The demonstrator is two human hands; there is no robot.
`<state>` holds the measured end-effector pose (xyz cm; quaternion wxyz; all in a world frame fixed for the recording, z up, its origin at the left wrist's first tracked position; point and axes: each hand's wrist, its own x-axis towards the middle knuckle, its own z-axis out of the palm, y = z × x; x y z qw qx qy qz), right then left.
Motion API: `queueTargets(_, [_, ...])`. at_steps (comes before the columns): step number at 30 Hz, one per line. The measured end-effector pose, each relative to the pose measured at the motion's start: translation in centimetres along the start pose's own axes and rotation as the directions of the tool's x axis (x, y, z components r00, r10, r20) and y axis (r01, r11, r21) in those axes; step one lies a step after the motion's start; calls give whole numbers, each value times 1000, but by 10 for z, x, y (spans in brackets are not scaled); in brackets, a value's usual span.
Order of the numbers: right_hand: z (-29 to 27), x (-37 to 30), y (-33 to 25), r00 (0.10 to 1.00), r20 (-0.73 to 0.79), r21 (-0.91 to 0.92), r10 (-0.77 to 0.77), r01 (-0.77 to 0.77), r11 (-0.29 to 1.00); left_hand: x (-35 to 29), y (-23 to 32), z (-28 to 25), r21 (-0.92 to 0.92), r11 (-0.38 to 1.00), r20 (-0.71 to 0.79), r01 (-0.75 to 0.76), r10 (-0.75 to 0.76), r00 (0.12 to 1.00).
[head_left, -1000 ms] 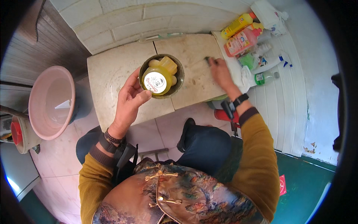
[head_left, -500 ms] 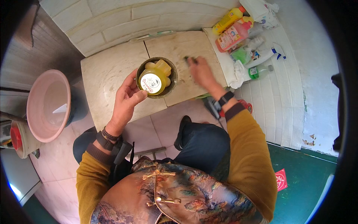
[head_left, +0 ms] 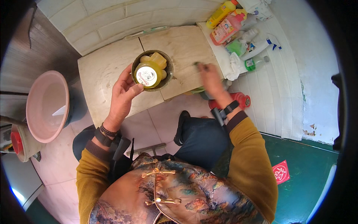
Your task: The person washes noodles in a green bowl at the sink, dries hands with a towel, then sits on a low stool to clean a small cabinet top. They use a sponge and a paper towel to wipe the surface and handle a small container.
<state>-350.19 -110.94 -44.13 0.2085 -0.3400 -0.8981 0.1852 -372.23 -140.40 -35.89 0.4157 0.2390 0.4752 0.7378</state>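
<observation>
My left hand (head_left: pixel 123 90) grips the left rim of a dark round bowl (head_left: pixel 169 64), its thumb toward the near side. In the bowl rests a yellow-green jar (head_left: pixel 148 74) with a white printed round label, beside several pale yellow lumps (head_left: pixel 158 59), one of them ribbed like a small cup. The bowl is over a cream tiled table. To the right, my right hand (head_left: pixel 213 80) is smeared by motion above the tabletop, its fingers closed on a small dark object (head_left: pixel 196 64) whose kind I cannot make out.
The cream table (head_left: pixel 108 80) stands against a tiled wall. Bottles, including a pink one (head_left: pixel 226 30) and a green one (head_left: pixel 252 63), lie or stand on a ledge at the right. A pink basin (head_left: pixel 48 106) is at left. A red object (head_left: pixel 240 100) sits below the table's right end.
My right hand has moved a little to the right and nearer with the small dark object. My left hand keeps its hold on the bowl. The whole view has shifted slightly.
</observation>
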Motion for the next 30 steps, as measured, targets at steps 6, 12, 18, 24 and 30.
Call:
queueTargets(6, [-17, -22, 18, 989, 117, -330, -95, 129, 935, 1, 0, -2, 28, 999, -11, 22, -22, 1000])
queueTargets(12, [-27, -16, 2, 975, 111, -359, -193, 220, 907, 3, -1, 1, 1, 1000, -13, 7, -7, 1000])
queueTargets(18, [-33, -32, 17, 953, 96, -390, -289, 302, 870, -1, 0, -2, 2, 1000, -37, -1, 1, 999])
queueTargets(24, [-30, -23, 19, 964, 98, -360, -246, 265, 895, 1, 1, -2, 5, 999, -33, -31, 32, 999])
queueTargets(30, [-30, -3, 43, 994, 106, -506, -21, 72, 860, 2, 4, -4, -21, 1000, -40, -3, 2, 999])
